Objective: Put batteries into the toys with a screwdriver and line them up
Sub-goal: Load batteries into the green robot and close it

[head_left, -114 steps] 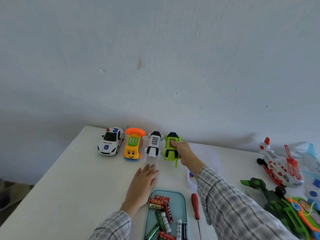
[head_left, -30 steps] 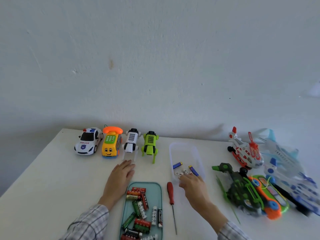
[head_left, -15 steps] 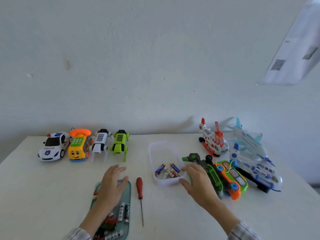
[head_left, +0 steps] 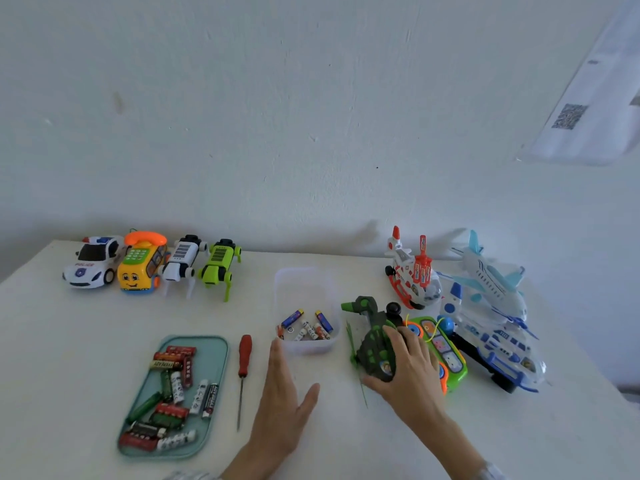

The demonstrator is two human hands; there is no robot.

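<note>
Right hand (head_left: pixel 408 365) on the green dinosaur toy (head_left: pixel 372 344), lower right of centre.
Fingers curl over its body, apparently gripping; left hand (head_left: pixel 282 403) flat, fingers spread, beside the screwdriver (head_left: pixel 244 362).

We see a white table (head_left: pixel 69 358) with four toys (head_left: pixel 149 265) lined up at its back left. On it also lie a tray (head_left: pixel 221 375), a screwdriver (head_left: pixel 244 362), a tub (head_left: pixel 304 282) and more toys (head_left: pixel 485 306).

Before me stands a white wall (head_left: pixel 311 116), with a sheet of paper (head_left: pixel 595 109) bearing a QR code at upper right.
</note>
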